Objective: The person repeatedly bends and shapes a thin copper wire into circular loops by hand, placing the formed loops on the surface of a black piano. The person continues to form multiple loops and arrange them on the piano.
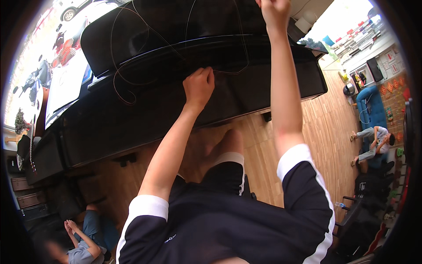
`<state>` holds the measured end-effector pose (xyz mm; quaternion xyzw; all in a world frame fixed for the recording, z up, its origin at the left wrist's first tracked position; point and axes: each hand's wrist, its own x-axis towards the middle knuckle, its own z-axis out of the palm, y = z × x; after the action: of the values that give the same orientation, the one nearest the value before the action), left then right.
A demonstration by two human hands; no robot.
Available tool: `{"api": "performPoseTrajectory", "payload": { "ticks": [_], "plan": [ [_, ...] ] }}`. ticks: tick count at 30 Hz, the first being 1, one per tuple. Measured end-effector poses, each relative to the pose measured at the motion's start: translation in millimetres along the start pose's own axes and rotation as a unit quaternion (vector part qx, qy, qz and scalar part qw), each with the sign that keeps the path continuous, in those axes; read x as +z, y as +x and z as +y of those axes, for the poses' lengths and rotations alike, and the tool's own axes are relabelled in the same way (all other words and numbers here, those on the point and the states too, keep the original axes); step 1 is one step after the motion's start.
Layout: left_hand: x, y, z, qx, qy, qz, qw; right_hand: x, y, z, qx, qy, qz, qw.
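A thin pale wire loops over a glossy black piano-like piece of furniture in front of me. My left hand is closed with its fingertips pinched on the wire, low over the black front. From those fingers one length runs right, bends and climbs out of view at the top. Loose coils of the wire hang to the left, over the dark panel. My right hand is raised at the top edge, fingers closed and partly cut off; whatever it holds is too small to make out.
Papers lie at the far left end. A seated person is at lower left, another at far right by a blue sofa. Wooden floor lies below. A dark chair or stand is at right.
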<state>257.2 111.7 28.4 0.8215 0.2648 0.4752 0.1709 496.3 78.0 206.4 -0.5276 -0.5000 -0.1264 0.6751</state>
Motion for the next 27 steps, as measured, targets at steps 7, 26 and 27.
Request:
{"api": "performPoseTrajectory", "payload": {
  "ticks": [7, 26, 27],
  "plan": [
    [-1, 3, 10, -0.042, 0.014, -0.037, 0.998, -20, -199, -52, 0.417, -0.010, -0.011, 0.909],
    [2, -2, 3, -0.055, -0.013, -0.021, 0.998, 14, -203, -13, 0.406, 0.041, -0.057, 0.911],
    [2, -2, 3, -0.055, -0.013, -0.024, 0.998, 13, -205, -11, 0.405, 0.042, -0.057, 0.912]
  ]
}}
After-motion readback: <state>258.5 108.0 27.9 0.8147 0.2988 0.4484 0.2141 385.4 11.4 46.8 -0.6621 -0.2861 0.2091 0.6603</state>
